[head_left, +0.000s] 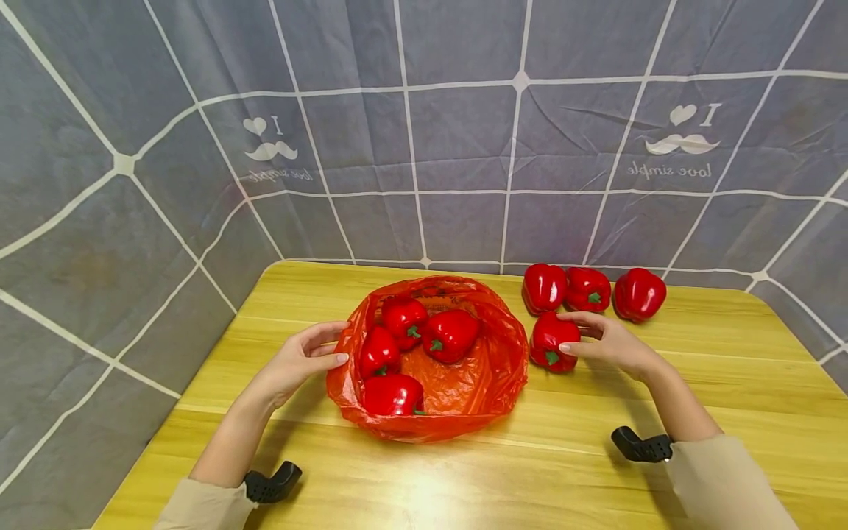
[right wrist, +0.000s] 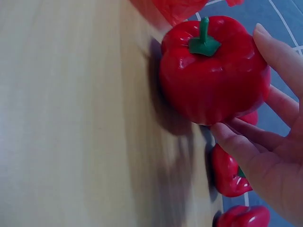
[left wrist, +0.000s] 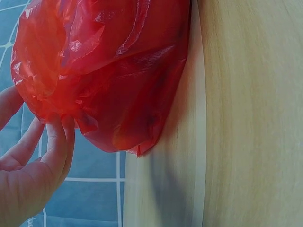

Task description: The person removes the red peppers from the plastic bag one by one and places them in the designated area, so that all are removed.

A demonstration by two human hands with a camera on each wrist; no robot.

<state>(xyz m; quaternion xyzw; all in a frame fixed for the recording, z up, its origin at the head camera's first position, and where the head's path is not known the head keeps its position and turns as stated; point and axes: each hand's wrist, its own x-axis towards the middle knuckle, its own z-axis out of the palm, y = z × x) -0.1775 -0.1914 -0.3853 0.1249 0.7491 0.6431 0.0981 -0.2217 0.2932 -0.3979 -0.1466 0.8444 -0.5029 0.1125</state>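
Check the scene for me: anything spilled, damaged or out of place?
I see nothing spilled or damaged: four peppers lie in the bag, three more peppers sit toward the back, and the right hand holds another pepper. The one oddity is the grey backdrop: its lettering reads mirror-reversed, as if hung back to front.

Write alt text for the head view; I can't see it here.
The right hand holds a red bell pepper just right of an open red plastic bag containing four peppers, while the left hand touches the bag's left side. Three more peppers lie farther back, near the wooden table's far edge.
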